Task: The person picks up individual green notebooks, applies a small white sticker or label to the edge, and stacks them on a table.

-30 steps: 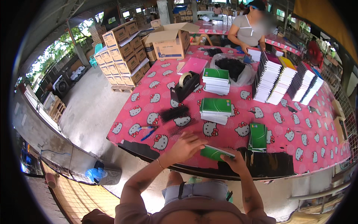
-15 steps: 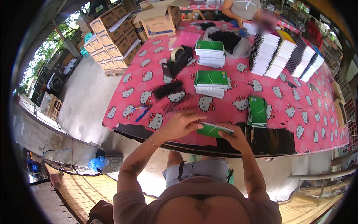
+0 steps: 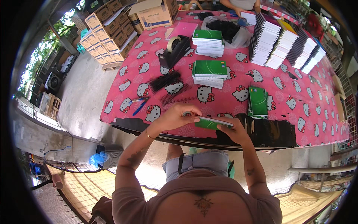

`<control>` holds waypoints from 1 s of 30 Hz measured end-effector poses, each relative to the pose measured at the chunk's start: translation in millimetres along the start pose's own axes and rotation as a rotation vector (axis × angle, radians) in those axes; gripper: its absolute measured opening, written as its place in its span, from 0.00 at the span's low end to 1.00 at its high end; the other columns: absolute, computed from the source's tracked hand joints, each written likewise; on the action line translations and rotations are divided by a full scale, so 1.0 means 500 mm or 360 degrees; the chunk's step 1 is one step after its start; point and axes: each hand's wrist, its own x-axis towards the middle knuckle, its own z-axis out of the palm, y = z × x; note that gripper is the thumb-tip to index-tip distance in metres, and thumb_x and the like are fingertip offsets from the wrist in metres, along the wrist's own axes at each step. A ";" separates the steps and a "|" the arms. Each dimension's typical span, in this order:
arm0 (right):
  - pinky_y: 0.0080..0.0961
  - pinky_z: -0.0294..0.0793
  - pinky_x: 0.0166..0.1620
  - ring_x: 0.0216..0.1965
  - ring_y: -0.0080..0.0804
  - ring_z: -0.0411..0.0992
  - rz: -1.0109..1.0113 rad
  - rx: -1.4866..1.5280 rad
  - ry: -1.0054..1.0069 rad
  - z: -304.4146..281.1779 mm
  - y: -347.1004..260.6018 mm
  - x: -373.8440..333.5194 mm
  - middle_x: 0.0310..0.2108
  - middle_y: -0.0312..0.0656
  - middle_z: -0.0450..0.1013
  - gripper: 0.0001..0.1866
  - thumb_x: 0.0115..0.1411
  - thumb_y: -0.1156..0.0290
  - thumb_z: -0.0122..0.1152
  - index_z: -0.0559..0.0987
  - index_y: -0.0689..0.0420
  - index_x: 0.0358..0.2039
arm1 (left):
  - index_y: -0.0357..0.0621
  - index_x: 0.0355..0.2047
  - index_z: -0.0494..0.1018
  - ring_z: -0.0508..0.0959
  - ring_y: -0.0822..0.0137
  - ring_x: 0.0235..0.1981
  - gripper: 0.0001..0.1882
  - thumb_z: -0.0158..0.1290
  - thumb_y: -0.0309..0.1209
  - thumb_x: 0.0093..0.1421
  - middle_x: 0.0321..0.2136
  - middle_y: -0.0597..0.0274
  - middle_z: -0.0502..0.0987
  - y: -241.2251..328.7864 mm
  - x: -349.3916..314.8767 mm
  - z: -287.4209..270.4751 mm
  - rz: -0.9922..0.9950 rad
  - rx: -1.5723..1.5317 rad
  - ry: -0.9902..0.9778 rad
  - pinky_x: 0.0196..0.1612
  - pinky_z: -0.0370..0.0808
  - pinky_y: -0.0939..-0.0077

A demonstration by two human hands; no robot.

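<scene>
A small green-covered notebook (image 3: 207, 124) is held tilted just above the near edge of the table. My right hand (image 3: 235, 130) grips its right end, thumb on the green cover. At its left end, my left hand (image 3: 181, 115) has its fingers curled and its thumb against the corner; a bit of dark coil seems to show between them. Beyond my left hand lie loose black spiral coils (image 3: 166, 82) and blue-handled pliers (image 3: 140, 105). A short stack of green notebooks (image 3: 258, 101) lies to the right of my hands.
Farther back are two green notebook stacks (image 3: 210, 68) (image 3: 207, 35), a black tape dispenser (image 3: 174, 51) and a plastic bag of black coils (image 3: 227, 31). Tall stacks of spiral notebooks (image 3: 265, 41) stand back right. Cartons (image 3: 108, 33) are piled beyond the table's left side. Another person (image 3: 240, 5) works opposite.
My left hand's fingers have lifted and curled slightly at the notebook's left end. My right hand keeps its grip. The view has shifted a little, so the table things sit higher.
</scene>
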 end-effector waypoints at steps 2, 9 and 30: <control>0.21 0.72 0.45 0.39 0.23 0.74 -0.0039 0.0018 0.0017 0.003 0.007 0.000 0.39 0.44 0.80 0.17 0.63 0.75 0.61 0.78 0.64 0.53 | 0.39 0.39 0.78 0.81 0.64 0.34 0.09 0.61 0.24 0.57 0.32 0.58 0.81 0.006 0.001 0.004 0.0118 0.0120 0.0062 0.38 0.76 0.70; 0.21 0.71 0.45 0.39 0.20 0.71 -0.0034 0.0075 0.0038 0.016 -0.001 -0.002 0.40 0.42 0.80 0.18 0.63 0.77 0.60 0.78 0.62 0.53 | 0.39 0.37 0.77 0.80 0.62 0.34 0.10 0.64 0.26 0.55 0.31 0.60 0.80 -0.006 -0.002 0.001 0.0211 0.0314 0.0048 0.39 0.75 0.68; 0.21 0.72 0.45 0.39 0.19 0.70 0.0102 0.0091 0.0252 0.044 0.007 0.002 0.39 0.38 0.78 0.18 0.64 0.71 0.60 0.77 0.62 0.54 | 0.36 0.67 0.55 0.52 0.40 0.69 0.48 0.52 0.59 0.57 0.68 0.40 0.54 -0.031 -0.039 0.161 -0.0061 0.1827 0.0694 0.65 0.41 0.26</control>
